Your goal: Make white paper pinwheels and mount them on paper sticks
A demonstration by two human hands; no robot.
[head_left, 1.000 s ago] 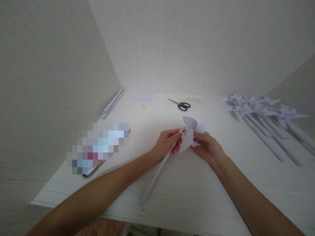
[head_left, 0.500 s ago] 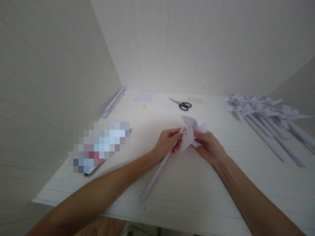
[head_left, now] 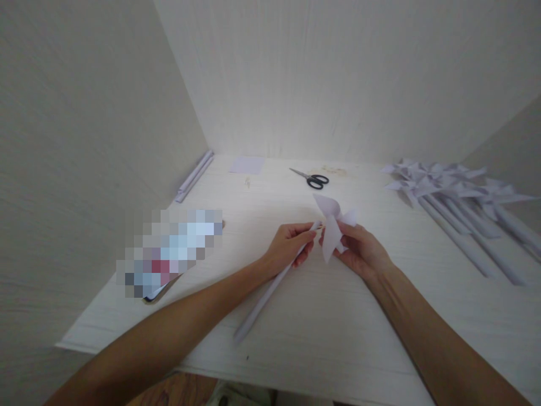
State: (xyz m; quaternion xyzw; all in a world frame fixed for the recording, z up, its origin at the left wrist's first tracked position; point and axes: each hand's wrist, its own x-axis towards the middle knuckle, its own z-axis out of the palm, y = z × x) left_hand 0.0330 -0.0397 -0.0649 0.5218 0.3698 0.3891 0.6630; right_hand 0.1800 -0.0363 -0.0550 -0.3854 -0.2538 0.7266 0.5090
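My left hand (head_left: 291, 245) is closed around the upper end of a rolled white paper stick (head_left: 266, 299), which slants down toward the table's front edge. In my right hand (head_left: 359, 248) is a folded white paper pinwheel (head_left: 332, 225), pinched between thumb and fingers. A thin, pale sliver, like a toothpick, spans the small gap between the stick's top and the pinwheel's middle. Its ends are hidden by the fingers and paper.
Scissors (head_left: 315, 179) with black handles lie behind my hands. Finished paper pinwheels on sticks (head_left: 456, 214) are piled at the right. Spare paper rolls (head_left: 195, 176) and a paper square (head_left: 247, 164) lie at the back left. A blurred-out phone (head_left: 177, 254) is at the left.
The pinwheel has turned slightly and shifted a little right, with a thin sliver now showing between it and the stick. The stick's lower end has swung slightly left.
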